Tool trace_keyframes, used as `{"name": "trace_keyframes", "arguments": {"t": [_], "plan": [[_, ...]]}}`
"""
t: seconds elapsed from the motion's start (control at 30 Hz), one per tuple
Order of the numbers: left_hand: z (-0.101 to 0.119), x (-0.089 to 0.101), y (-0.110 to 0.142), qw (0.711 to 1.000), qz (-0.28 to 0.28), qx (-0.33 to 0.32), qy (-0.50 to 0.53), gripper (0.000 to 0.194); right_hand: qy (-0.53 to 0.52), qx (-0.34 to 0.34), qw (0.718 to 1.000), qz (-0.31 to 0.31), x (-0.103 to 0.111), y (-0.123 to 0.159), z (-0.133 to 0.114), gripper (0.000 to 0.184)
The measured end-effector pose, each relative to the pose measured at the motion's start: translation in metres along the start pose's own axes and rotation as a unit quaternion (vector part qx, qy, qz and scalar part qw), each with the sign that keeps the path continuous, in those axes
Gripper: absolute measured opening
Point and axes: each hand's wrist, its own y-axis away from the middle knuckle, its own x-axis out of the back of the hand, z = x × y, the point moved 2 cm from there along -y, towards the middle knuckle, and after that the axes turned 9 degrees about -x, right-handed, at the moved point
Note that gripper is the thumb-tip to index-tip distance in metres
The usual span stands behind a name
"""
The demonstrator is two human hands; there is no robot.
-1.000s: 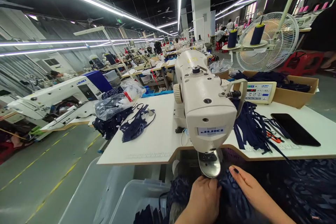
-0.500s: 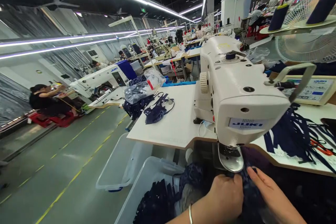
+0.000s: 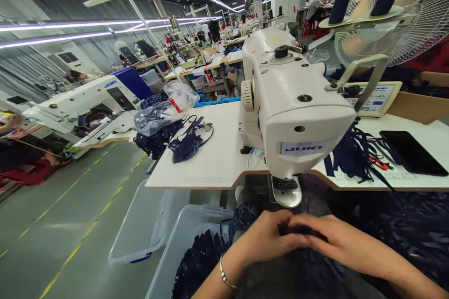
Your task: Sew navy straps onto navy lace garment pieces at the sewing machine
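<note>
In front of me stands a white sewing machine (image 3: 308, 124), its shiny metal guard (image 3: 287, 196) low over the work area. Just below that guard my left hand (image 3: 264, 238), with a bracelet on the wrist, and my right hand (image 3: 333, 238) meet at the fingertips. Both are closed on a dark navy fabric piece (image 3: 303, 230), mostly covered by the fingers. More dark patterned fabric (image 3: 247, 215) hangs left of the guard. A clear plastic bin (image 3: 175, 236) holding navy pieces (image 3: 198, 261) is at my lower left.
A navy bra (image 3: 189, 142) lies on the white tabletop (image 3: 217, 149), beside a plastic bag (image 3: 157, 114). Right of the machine are navy straps (image 3: 351, 156), orange-handled snips (image 3: 380, 162), a black phone (image 3: 414, 152) and a control panel (image 3: 379, 98). Thread cones (image 3: 340, 5) and a fan (image 3: 379, 39) stand behind.
My hands have come together, the right moving left to meet the left, and both sit farther from the metal guard. The head view swung left, then partly back.
</note>
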Motion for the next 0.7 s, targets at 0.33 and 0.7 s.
{"name": "trace_keyframes", "arguments": {"t": [0.33,0.7], "plan": [[0.007,0.017,-0.015,0.852,0.253,-0.191,-0.417,0.019,0.066,0.037,0.956,0.282,0.004,-0.027,0.009,0.031],[0.002,0.005,-0.007,0.854,0.122,-0.144,-0.485,0.036,-0.157,-0.121,0.944,0.262,0.000,-0.036,0.025,0.035]]}}
